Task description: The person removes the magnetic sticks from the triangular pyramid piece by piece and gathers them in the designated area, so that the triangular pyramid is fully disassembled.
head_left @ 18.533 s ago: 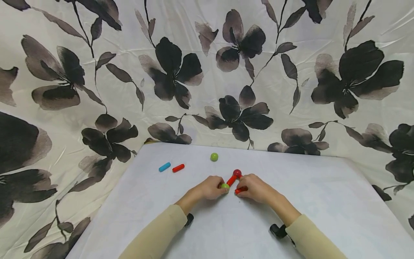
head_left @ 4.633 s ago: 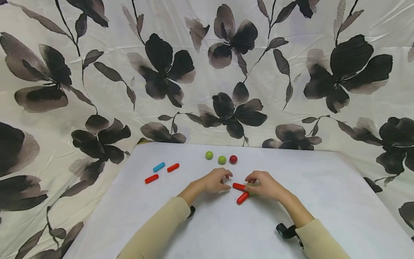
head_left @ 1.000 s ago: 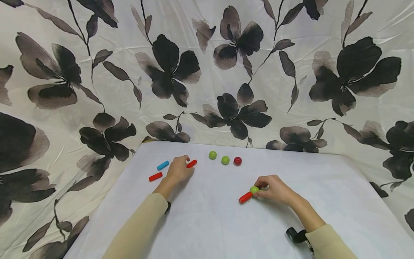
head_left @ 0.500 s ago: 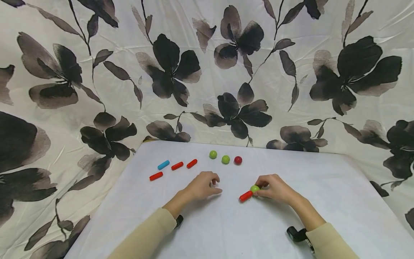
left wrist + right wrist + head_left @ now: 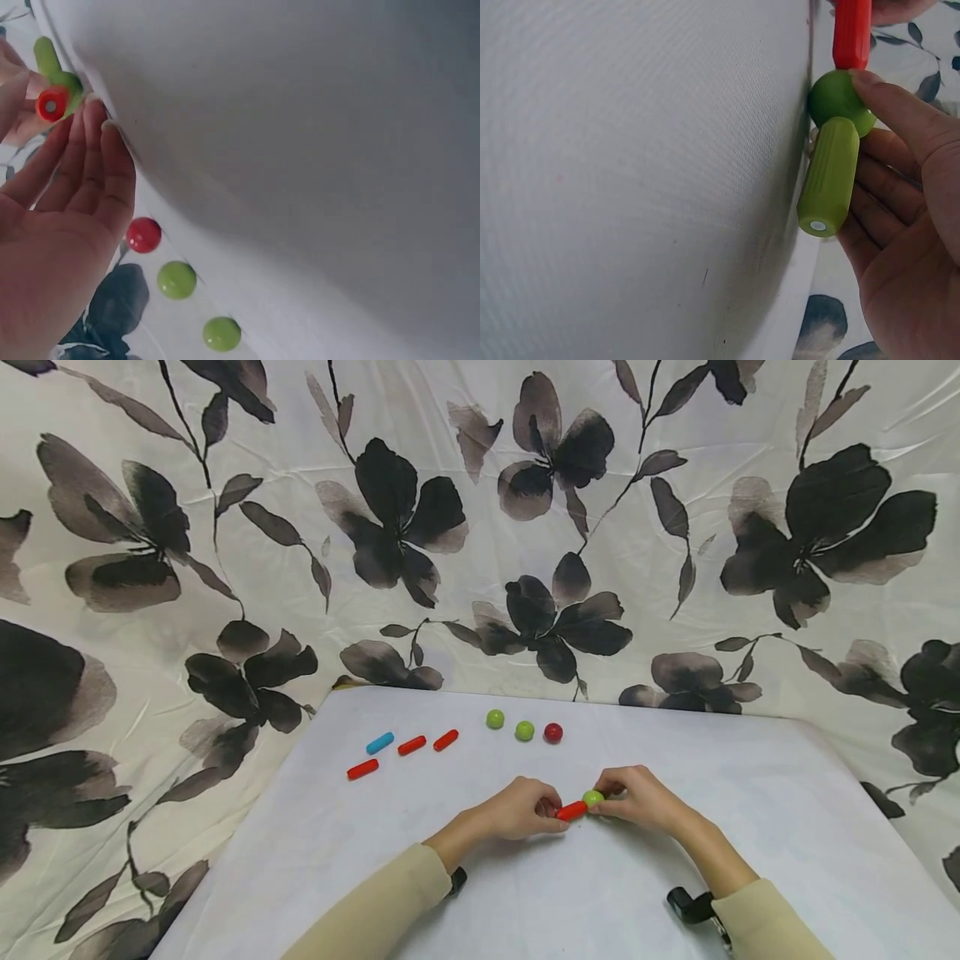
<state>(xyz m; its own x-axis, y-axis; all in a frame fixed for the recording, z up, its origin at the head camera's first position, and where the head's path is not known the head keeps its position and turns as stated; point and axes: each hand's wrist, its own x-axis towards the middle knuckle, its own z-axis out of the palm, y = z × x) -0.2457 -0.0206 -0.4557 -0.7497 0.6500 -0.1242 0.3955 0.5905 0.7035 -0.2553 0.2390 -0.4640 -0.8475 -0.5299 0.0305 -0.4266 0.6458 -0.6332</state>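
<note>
In the head view, my right hand [image 5: 637, 795] pinches a green ball [image 5: 593, 798] between thumb and fingers. A red magnetic rod [image 5: 573, 811] sticks out from that ball toward the left. My left hand [image 5: 525, 810] has its thumb and fingertips around the rod's free end. The left wrist view looks onto the red rod's end [image 5: 51, 106], which has a metal dot. A short green rod [image 5: 829, 180] also joins the ball, seen in the right wrist view; the right hand hides it from the head camera.
Behind the hands, two green balls [image 5: 495, 718] and a red ball [image 5: 553, 732] stand in a row on the white table [image 5: 675, 760]. Several loose rods lie at the left: red ones [image 5: 412, 745] and a blue one [image 5: 380, 743]. A floral cloth [image 5: 555, 527] hangs behind.
My left hand put a red rod down beside the other loose rods, then moved right to the red rod on the green ball. The right hand stays where it was, holding the ball.
</note>
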